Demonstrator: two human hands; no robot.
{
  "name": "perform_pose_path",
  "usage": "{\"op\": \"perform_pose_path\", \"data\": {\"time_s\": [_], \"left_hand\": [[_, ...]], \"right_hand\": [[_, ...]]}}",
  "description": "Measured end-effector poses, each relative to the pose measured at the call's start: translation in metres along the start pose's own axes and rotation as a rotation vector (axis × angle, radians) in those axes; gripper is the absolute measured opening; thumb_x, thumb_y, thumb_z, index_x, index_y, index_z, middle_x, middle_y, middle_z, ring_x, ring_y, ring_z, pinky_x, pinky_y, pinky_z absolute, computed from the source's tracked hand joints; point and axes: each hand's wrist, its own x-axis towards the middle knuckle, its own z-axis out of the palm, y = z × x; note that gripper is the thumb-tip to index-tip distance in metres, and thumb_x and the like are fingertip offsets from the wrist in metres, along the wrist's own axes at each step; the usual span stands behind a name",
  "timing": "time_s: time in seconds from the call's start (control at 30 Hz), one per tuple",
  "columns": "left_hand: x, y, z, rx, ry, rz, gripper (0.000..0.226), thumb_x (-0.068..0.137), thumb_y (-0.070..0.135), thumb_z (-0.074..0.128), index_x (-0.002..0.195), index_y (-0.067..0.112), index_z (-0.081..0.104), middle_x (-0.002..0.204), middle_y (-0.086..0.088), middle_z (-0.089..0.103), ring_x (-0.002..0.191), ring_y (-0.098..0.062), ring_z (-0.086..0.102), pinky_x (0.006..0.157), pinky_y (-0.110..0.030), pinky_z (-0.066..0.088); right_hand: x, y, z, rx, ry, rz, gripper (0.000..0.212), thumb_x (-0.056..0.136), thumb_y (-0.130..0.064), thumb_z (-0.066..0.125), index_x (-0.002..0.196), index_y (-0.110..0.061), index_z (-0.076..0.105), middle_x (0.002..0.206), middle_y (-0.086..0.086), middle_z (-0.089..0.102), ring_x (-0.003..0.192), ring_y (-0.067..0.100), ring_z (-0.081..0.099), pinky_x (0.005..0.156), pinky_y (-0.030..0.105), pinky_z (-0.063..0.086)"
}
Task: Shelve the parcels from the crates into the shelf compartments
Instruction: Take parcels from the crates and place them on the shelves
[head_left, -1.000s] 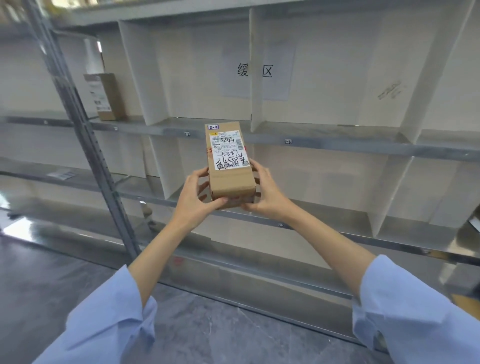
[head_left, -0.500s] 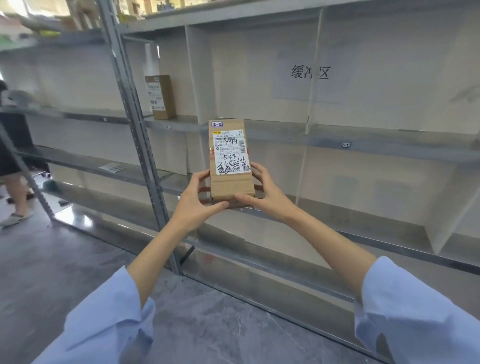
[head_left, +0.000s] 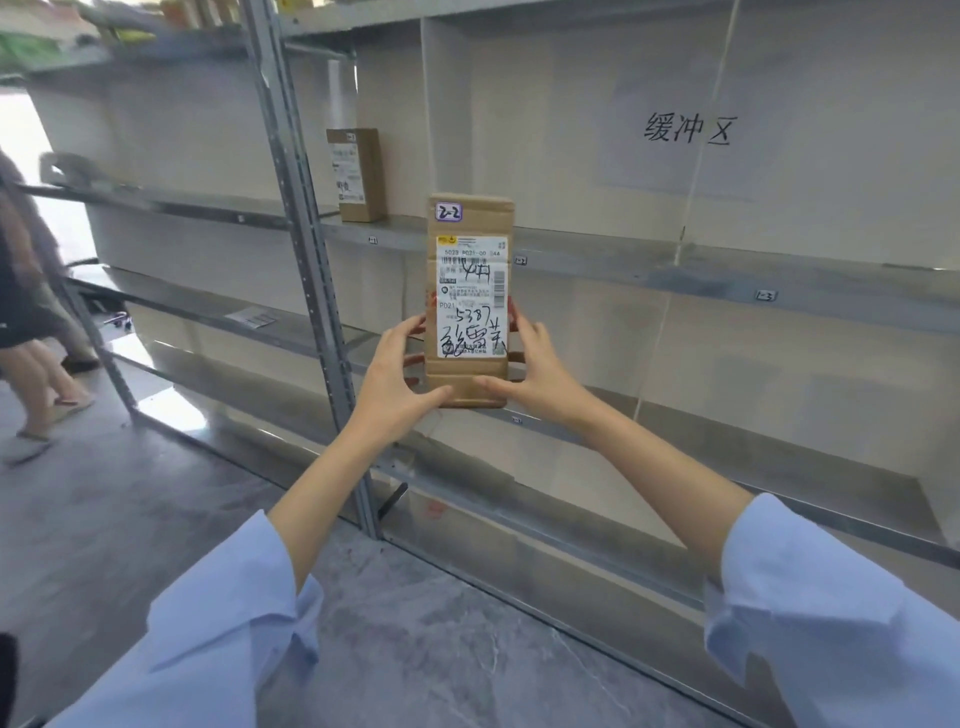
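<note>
Shelf (head_left: 649, 262) shifted right; 2 hands grip 1 parcel (head_left: 470, 301); 1 shelved.

A grey metal shelf (head_left: 649, 260) with white dividers stands ahead of the hands. On its board above and left of the left hand (head_left: 397, 382), a brown box (head_left: 357, 174) stands upright. A label sheet (head_left: 253, 317) lies one board lower, left of that hand.

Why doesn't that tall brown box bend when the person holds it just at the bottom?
The brown box is probably stiff cardboard: its edges stay straight above both hands, left hand and right hand. It seems light, since fingertips alone carry it. Tall and narrow, it may tip easily on a shelf.
</note>
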Motion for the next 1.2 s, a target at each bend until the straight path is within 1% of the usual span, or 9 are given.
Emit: {"op": "perform_pose_path", "data": {"time_s": [0.17, 0.27, 0.43, 0.6, 0.7, 0.8, 0.93, 1.07, 1.2], "left_hand": [[0.029, -0.034, 0.019, 0.018, -0.006, -0.023, 0.079, 0.077, 0.006, 0.079, 0.139, 0.023, 0.035, 0.139, 0.009, 0.045, 0.115, -0.010, 0.053, 0.096, -0.028, 0.050], [0.053, -0.063, 0.032, 0.026, -0.009, -0.051, 0.079, 0.077, 0.006, 0.079, 0.139, 0.023, 0.034, 0.132, 0.011, 0.048, 0.115, -0.010, 0.053, 0.098, -0.030, 0.050], [0.101, -0.116, 0.054, 0.096, -0.043, -0.058, 0.085, 0.075, 0.017, 0.082, 0.145, 0.019, 0.033, 0.136, 0.001, 0.050, 0.120, -0.009, 0.050, 0.099, -0.034, 0.049], [0.145, -0.160, 0.082, 0.141, -0.096, -0.064, 0.081, 0.080, 0.018, 0.077, 0.147, 0.018, 0.033, 0.136, 0.003, 0.050, 0.111, 0.007, 0.050, 0.095, -0.030, 0.050], [0.166, -0.186, 0.101, 0.163, -0.130, -0.079, 0.081, 0.081, 0.018, 0.076, 0.148, 0.024, 0.031, 0.136, 0.009, 0.050, 0.104, 0.021, 0.047, 0.091, -0.028, 0.051], [0.184, -0.212, 0.113, 0.189, -0.203, -0.096, 0.083, 0.081, 0.019, 0.076, 0.150, 0.028, 0.029, 0.141, 0.009, 0.049, 0.111, 0.003, 0.052, 0.092, -0.042, 0.054], [0.212, -0.241, 0.123, 0.268, -0.298, -0.081, 0.084, 0.084, 0.029, 0.072, 0.152, 0.035, 0.023, 0.149, 0.009, 0.042, 0.125, -0.010, 0.049, 0.097, -0.042, 0.050], [0.240, -0.272, 0.129, 0.487, -0.372, -0.023, 0.074, 0.090, 0.041, 0.062, 0.153, 0.031, 0.025, 0.151, 0.006, 0.039, 0.117, -0.020, 0.057, 0.097, -0.043, 0.047], [0.261, -0.306, 0.132, 0.654, -0.412, 0.057, 0.066, 0.095, 0.054, 0.040, 0.153, 0.027, 0.027, 0.153, 0.002, 0.038, 0.135, -0.021, 0.040, 0.107, -0.042, 0.036]], "right_hand": [[0.038, 0.033, 0.013, 0.050, 0.094, 0.068, 0.090, 0.086, -0.029, 0.075, 0.153, -0.017, 0.015, 0.156, 0.004, 0.025, 0.143, 0.015, 0.029, 0.119, 0.039, 0.026], [0.067, 0.064, 0.023, 0.115, 0.096, 0.106, 0.084, 0.085, -0.024, 0.076, 0.147, -0.014, 0.020, 0.155, 0.002, 0.032, 0.140, 0.014, 0.034, 0.114, 0.029, 0.029], [0.118, 0.115, 0.038, 0.182, 0.070, 0.163, 0.086, 0.081, -0.019, 0.080, 0.144, -0.019, 0.020, 0.140, -0.007, 0.045, 0.112, 0.006, 0.056, 0.105, 0.042, 0.047], [0.160, 0.165, 0.045, 0.174, 0.075, 0.196, 0.092, 0.081, -0.014, 0.080, 0.151, -0.014, 0.020, 0.143, 0.001, 0.047, 0.114, 0.009, 0.055, 0.086, 0.004, 0.042], [0.180, 0.196, 0.051, 0.180, 0.102, 0.217, 0.087, 0.080, -0.009, 0.080, 0.149, -0.013, 0.027, 0.135, -0.006, 0.048, 0.112, 0.004, 0.052, 0.081, -0.003, 0.037], [0.194, 0.226, 0.062, 0.195, 0.133, 0.264, 0.086, 0.080, -0.010, 0.079, 0.148, -0.015, 0.028, 0.136, -0.007, 0.051, 0.111, 0.003, 0.053, 0.086, 0.002, 0.039], [0.215, 0.259, 0.076, 0.214, 0.205, 0.345, 0.083, 0.083, -0.010, 0.077, 0.149, -0.017, 0.027, 0.134, -0.012, 0.051, 0.109, -0.008, 0.052, 0.096, 0.020, 0.039], [0.241, 0.290, 0.087, 0.184, 0.282, 0.382, 0.092, 0.081, -0.015, 0.077, 0.154, -0.022, 0.021, 0.146, -0.004, 0.048, 0.133, 0.014, 0.047, 0.112, 0.045, 0.038], [0.277, 0.316, 0.100, 0.158, 0.356, 0.429, 0.092, 0.082, -0.018, 0.077, 0.154, -0.023, 0.019, 0.146, 0.000, 0.047, 0.131, 0.016, 0.048, 0.110, 0.048, 0.040]]}}
